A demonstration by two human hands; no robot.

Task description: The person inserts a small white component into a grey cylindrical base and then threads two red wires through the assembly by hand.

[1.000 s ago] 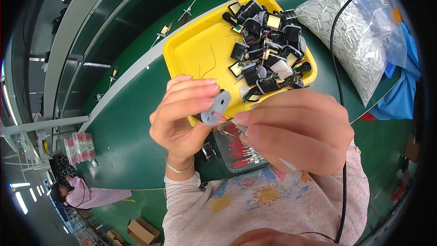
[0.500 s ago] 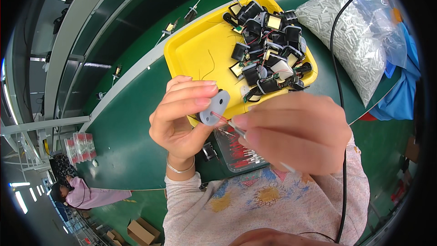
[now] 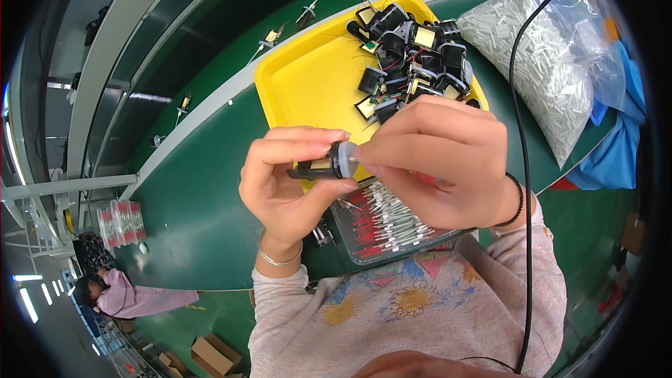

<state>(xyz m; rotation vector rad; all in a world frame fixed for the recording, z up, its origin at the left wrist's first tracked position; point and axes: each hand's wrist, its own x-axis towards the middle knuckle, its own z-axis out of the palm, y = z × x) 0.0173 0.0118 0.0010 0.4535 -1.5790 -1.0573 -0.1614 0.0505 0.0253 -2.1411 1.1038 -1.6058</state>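
My left hand [image 3: 269, 185] is closed round a small black housing with a grey end cap [image 3: 343, 159], its capped end turned to the right. The fingertips of my right hand [image 3: 448, 161] pinch a thin pale wired stick at the cap's face. Only a short bit of that stick shows; the rest is hidden by my fingers. Below my hands, a clear plastic box [image 3: 358, 260] holds rows of thin white sticks with red wires [image 3: 395, 217]. Beside my left wrist lies another black housing [image 3: 322, 234] on the green table.
Beyond my hands, a yellow tray [image 3: 297, 87] carries a heap of black housings [image 3: 399, 49]. A clear bag of short white tubes [image 3: 532, 56] lies at the right. A black cable [image 3: 516, 91] hangs across the view. Assembled parts [image 3: 271, 36] sit past the table's edge strip. Someone in pink [image 3: 140, 301] is at far left.
The housing has turned so its cap faces right instead of toward me. My right hand has moved up and left, bringing its fingertips against the cap and uncovering more of the box.
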